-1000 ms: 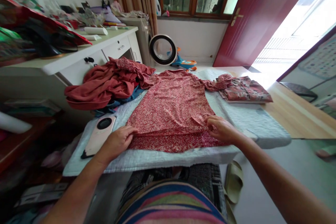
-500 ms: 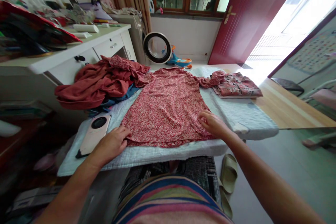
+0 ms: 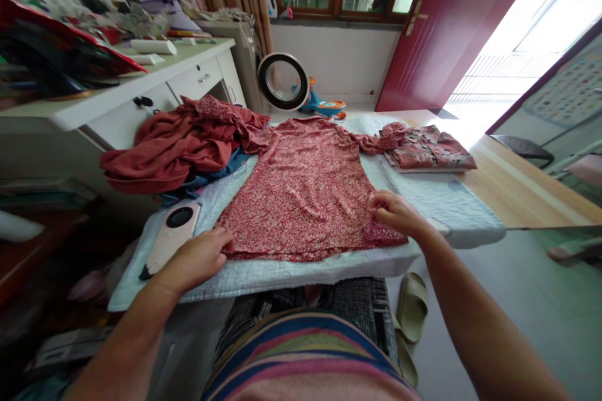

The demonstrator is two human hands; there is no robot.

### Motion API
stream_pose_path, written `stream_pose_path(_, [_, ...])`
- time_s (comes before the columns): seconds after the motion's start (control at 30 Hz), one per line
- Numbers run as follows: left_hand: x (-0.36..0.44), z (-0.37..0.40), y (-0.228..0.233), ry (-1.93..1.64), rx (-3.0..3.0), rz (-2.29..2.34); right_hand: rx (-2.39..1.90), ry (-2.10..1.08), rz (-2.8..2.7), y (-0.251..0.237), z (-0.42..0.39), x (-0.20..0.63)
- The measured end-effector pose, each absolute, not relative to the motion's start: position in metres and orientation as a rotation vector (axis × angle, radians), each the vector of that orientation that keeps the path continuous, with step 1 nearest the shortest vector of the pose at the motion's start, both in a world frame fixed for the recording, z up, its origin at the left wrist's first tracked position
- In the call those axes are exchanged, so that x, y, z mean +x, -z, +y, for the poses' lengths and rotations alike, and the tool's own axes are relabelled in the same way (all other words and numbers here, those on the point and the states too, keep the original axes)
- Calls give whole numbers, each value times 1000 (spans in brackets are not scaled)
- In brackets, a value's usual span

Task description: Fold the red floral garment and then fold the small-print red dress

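A red floral shirt [image 3: 301, 194] lies spread flat, its collar at the far end and its hem along the near edge. At the hem's left corner, my left hand [image 3: 202, 257] has its fingers closed on the cloth. My right hand [image 3: 397, 213] pinches the shirt's right side near the hem, where the fabric is lifted and its inner side shows. Beneath the shirt is a pale blue quilted cover [image 3: 291, 274]. A pale phone [image 3: 172, 235] with a round black camera lies beside my left hand.
Rumpled red clothes [image 3: 174, 150] are heaped at the left, over something blue. A folded pink patterned garment [image 3: 433, 149] lies at the far right. Beyond stand a white desk [image 3: 160, 88] and a washing machine with its round door [image 3: 283, 81] open. Green slippers [image 3: 412, 307] are on the floor.
My right hand has moved slightly right and closed on the shirt's side, pulling its lower right corner outward and lifting it. My left hand stays at the left corner.
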State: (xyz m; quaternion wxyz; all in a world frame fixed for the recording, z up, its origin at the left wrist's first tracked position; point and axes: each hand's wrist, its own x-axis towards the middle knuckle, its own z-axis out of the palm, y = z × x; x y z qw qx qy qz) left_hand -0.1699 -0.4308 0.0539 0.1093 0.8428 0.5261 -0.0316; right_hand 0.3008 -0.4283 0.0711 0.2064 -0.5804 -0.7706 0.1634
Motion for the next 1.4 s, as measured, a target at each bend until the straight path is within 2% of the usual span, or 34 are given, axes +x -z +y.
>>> stream_pose_path(0.13, [-127, -424, -69, -136, 2557, 1447, -1697, -560, -2027, -81, -457, 327])
stream_pose_path(0.27, [-61, -418, -62, -415, 2602, 1125, -1857, -510, -1895, -68, -473, 337])
stream_pose_path(0.47, [-9, -412, -27, -345, 2701, 1001, -1980, -321, -1862, -51, -476, 343])
stream_pose_path(0.6, [-15, -409, -18, -235, 2719, 1020, -2089, -294, -1923, -54, -481, 342])
stream_pose_path(0.77, [-34, -413, -23, -267, 2707, 1022, -2290, -105, -2141, -72, -493, 321])
stream_pose_path(0.9, [-50, -409, -24, -311, 2650, 1104, -2103, -38, -2213, -79, -475, 290])
stream_pose_path(1.03, [-70, -400, -26, -332, 2635, 1313, -1767, -70, -2257, -55, -437, 261])
stream_pose_path(1.23, [-121, -400, -33, -236, 2561, 1487, -1751, 9, -2138, -7, -414, 248])
stream_pose_path(1.4, [-144, -410, -43, -237, 2496, 1626, -1734, 7, -2145, -2, -415, 250])
